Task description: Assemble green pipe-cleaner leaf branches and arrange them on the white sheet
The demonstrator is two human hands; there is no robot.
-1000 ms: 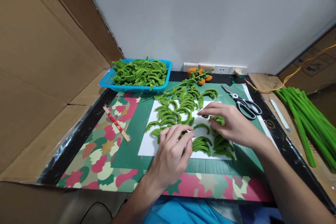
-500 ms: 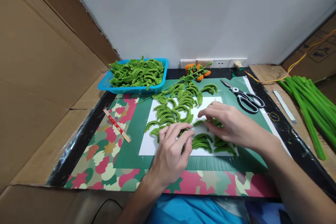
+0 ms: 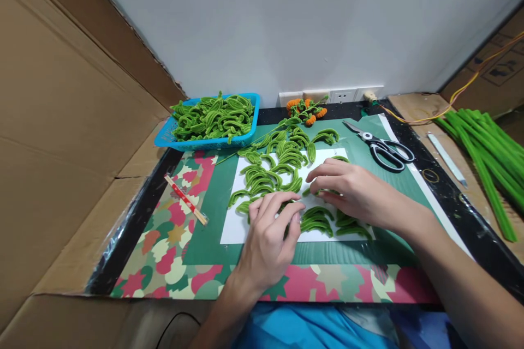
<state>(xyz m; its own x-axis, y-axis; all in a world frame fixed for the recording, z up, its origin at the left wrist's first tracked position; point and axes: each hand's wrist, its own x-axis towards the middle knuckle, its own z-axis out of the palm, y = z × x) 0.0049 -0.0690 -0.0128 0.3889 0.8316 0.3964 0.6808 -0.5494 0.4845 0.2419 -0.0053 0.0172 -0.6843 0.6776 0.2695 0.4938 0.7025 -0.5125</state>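
Note:
Curved green fuzzy pipe-cleaner pieces (image 3: 317,221) lie in loose clusters on a white sheet of paper (image 3: 233,232). My left hand (image 3: 270,234) rests near the front middle of the sheet, its fingers bent but apart, and partly hides some pieces. No held piece shows in it. Farther right, my right hand (image 3: 347,185) hovers low over another cluster. A gap shows between its curved fingers and thumb, and I see nothing gripped there. The pieces under its palm are mostly hidden.
A blue basket (image 3: 164,139) heaped with green pieces stands back left. Orange fuzzy pumpkins on a green stem (image 3: 310,119) lie by the wall. Scissors (image 3: 382,147), a pale pen-like stick (image 3: 446,159) and long green stems (image 3: 487,158) are right, wrapped chopsticks (image 3: 186,199) left.
My right hand has shifted slightly left, with its fingers a little lower and closer together. My left hand stays almost in place. The camera view has moved slightly.

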